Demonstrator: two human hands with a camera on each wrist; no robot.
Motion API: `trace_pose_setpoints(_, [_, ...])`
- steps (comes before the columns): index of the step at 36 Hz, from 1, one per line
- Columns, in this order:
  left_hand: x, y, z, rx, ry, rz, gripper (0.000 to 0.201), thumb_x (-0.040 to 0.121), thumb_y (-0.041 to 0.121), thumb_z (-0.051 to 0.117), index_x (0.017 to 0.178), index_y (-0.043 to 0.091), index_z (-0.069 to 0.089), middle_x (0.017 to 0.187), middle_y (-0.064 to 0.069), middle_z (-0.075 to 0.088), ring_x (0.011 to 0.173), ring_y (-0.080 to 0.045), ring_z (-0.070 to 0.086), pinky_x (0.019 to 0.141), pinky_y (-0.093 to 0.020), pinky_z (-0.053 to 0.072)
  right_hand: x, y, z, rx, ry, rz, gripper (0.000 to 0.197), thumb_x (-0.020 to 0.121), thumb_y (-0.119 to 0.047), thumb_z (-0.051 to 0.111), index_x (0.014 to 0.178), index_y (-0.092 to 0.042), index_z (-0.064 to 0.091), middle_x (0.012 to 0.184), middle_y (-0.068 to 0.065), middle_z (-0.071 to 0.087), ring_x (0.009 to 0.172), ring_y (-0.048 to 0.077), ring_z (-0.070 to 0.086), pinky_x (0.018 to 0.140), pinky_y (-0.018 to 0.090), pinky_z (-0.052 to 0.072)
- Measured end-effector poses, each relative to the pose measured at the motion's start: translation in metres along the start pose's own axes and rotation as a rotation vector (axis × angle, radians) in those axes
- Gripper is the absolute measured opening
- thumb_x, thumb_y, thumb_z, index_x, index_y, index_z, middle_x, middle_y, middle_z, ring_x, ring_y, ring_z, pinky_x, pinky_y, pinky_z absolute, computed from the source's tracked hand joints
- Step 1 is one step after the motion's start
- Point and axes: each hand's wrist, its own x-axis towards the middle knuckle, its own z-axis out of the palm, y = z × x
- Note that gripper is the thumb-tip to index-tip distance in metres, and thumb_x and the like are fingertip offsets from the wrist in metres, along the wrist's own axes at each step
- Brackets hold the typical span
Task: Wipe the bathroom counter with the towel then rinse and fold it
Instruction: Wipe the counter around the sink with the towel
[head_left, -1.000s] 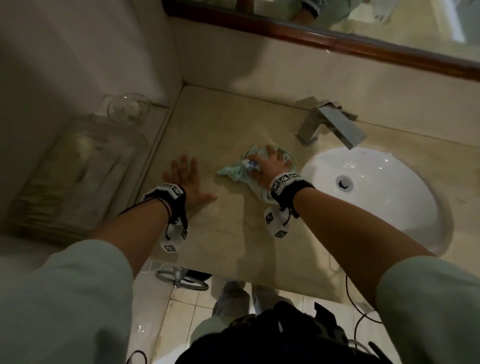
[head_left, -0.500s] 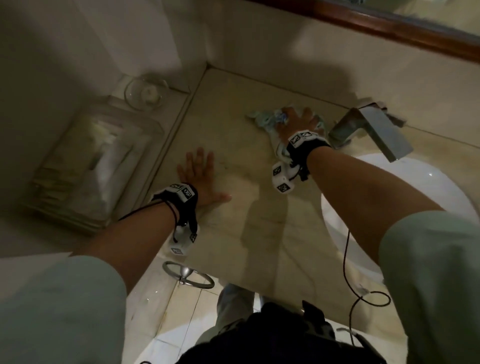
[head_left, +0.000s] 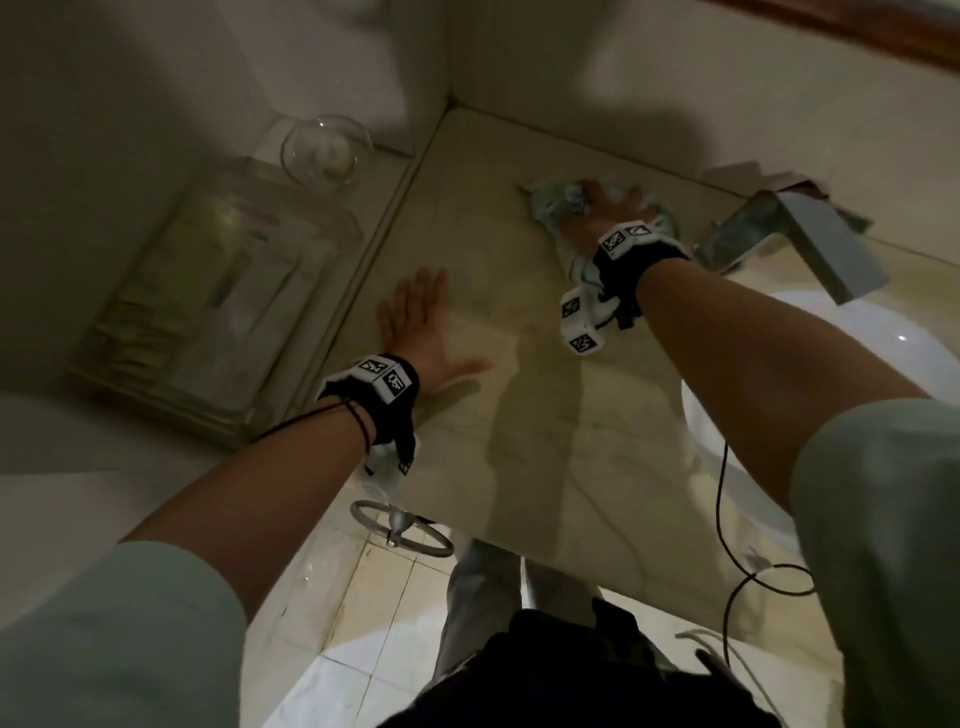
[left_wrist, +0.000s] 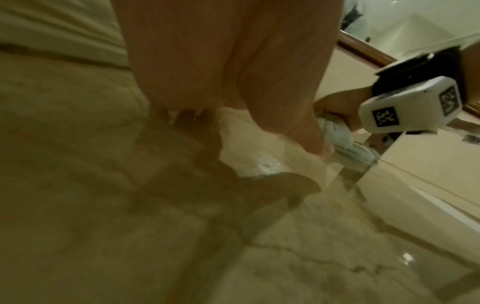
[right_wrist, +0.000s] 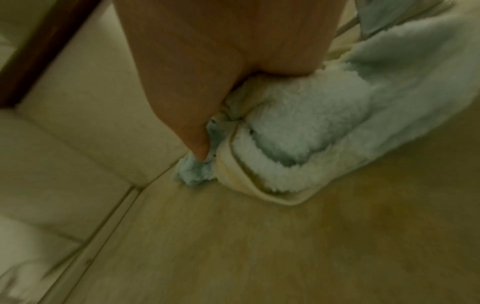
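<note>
A pale blue-green towel (head_left: 553, 202) lies bunched on the beige marble counter (head_left: 545, 415), near the back wall and just left of the faucet (head_left: 810, 244). My right hand (head_left: 605, 208) is on top of it and grips it. In the right wrist view the thumb (right_wrist: 194, 82) digs into the fluffy towel (right_wrist: 298, 133), which bulges under the palm. My left hand (head_left: 415, 317) rests flat on the counter near its left edge, fingers straight and spread, holding nothing. The left wrist view shows that palm (left_wrist: 233, 61) against the wet stone, with the towel (left_wrist: 345, 148) beyond it.
The white sink basin (head_left: 852, 338) sits at the right below the steel faucet. A clear tray (head_left: 208, 312) and a glass bowl (head_left: 324, 148) stand on the lower ledge to the left. A metal towel ring (head_left: 400, 525) hangs under the counter's front edge.
My right hand has pushed the towel from beside the basin back toward the wall and left of the faucet. The left hand has stayed flat on the counter.
</note>
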Motion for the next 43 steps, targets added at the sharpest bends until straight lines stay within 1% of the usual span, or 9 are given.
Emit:
trace_pose_setpoints(2, [-0.001,-0.005,-0.001,0.023,0.017,-0.001,0.137,0.058,0.079,0.064,0.147,0.024,-0.024,0.157,-0.002,-0.023,0.145,-0.027,-0.018,0.115,-0.048,-0.01,-0.009,-0.018,0.004,0.069,0.043,-0.044,0.073,0.086,-0.074,0.027,0.148,-0.04,0.014,0.16,0.007,0.003,0.145,0.038,0.006,0.115,0.057,0.006])
trace_pose_setpoints(4, [-0.001,-0.011,-0.002,0.041,0.014,-0.009,0.142,0.054,0.08,0.066,0.146,0.023,-0.026,0.156,-0.004,-0.024,0.145,-0.029,-0.019,0.117,-0.048,-0.007,-0.024,-0.036,0.009,0.114,0.026,-0.081,0.072,0.088,-0.072,0.026,0.149,-0.041,0.005,0.16,0.008,-0.011,0.146,0.038,-0.009,0.115,0.059,-0.002])
trace_pose_setpoints(6, [-0.005,-0.016,-0.003,0.051,-0.006,-0.024,0.144,0.053,0.078,0.068,0.145,0.023,-0.029,0.155,-0.005,-0.026,0.144,-0.028,-0.021,0.116,-0.046,-0.008,-0.04,-0.051,0.016,0.133,-0.031,-0.131,0.065,0.096,-0.059,0.031,0.151,-0.038,0.005,0.16,0.012,-0.01,0.146,0.039,-0.006,0.115,0.058,0.0])
trace_pose_setpoints(10, [-0.019,-0.025,-0.006,0.038,-0.058,-0.025,0.144,0.056,0.077,0.069,0.142,0.024,-0.033,0.153,-0.006,-0.033,0.143,-0.026,-0.025,0.117,-0.044,-0.009,-0.061,-0.076,0.029,0.129,-0.037,-0.22,0.056,0.095,-0.051,0.042,0.146,-0.048,0.019,0.16,0.015,-0.005,0.141,0.044,0.021,0.114,0.053,0.015])
trace_pose_setpoints(14, [-0.026,-0.029,-0.01,-0.003,-0.085,-0.036,0.146,0.053,0.076,0.071,0.144,0.024,-0.031,0.153,-0.006,-0.034,0.142,-0.028,-0.026,0.116,-0.048,-0.007,-0.074,-0.085,0.042,0.009,-0.097,-0.282,0.058,0.091,-0.059,0.044,0.143,-0.054,0.019,0.16,0.011,-0.01,0.142,0.051,0.003,0.113,0.065,0.012])
trace_pose_setpoints(18, [-0.036,-0.026,-0.012,0.012,-0.087,-0.042,0.143,0.058,0.072,0.071,0.145,0.021,-0.03,0.153,-0.006,-0.034,0.142,-0.03,-0.026,0.116,-0.048,-0.006,-0.088,-0.078,0.052,-0.052,-0.124,-0.345,0.061,0.09,-0.056,0.046,0.144,-0.051,0.018,0.16,0.01,-0.012,0.143,0.047,-0.007,0.112,0.066,0.012])
trace_pose_setpoints(31, [-0.101,0.015,0.018,0.039,-0.038,-0.146,0.14,0.057,0.07,0.074,0.147,0.026,-0.023,0.156,-0.007,-0.025,0.144,-0.032,-0.019,0.117,-0.051,0.0,-0.168,0.022,0.09,-0.178,-0.112,-0.547,0.064,0.085,-0.056,0.055,0.141,-0.053,0.024,0.159,0.006,-0.007,0.145,0.041,-0.003,0.112,0.065,0.009])
trace_pose_setpoints(38, [-0.145,0.053,0.065,0.132,-0.138,-0.215,0.136,0.056,0.081,0.065,0.149,0.027,-0.019,0.155,-0.008,-0.027,0.145,-0.03,-0.016,0.118,-0.046,-0.001,-0.221,0.089,0.116,-0.188,-0.073,-0.546,0.064,0.085,-0.053,0.057,0.141,-0.051,0.027,0.16,0.007,-0.004,0.145,0.041,-0.001,0.113,0.064,0.008])
trace_pose_setpoints(43, [-0.158,0.065,0.083,0.046,-0.084,-0.211,0.139,0.054,0.079,0.068,0.147,0.03,-0.022,0.155,0.0,-0.028,0.144,-0.029,-0.021,0.118,-0.048,-0.002,-0.245,0.114,0.138,-0.166,-0.01,-0.512,0.064,0.083,-0.055,0.057,0.14,-0.051,0.029,0.159,0.006,0.001,0.145,0.04,0.002,0.113,0.063,0.01])
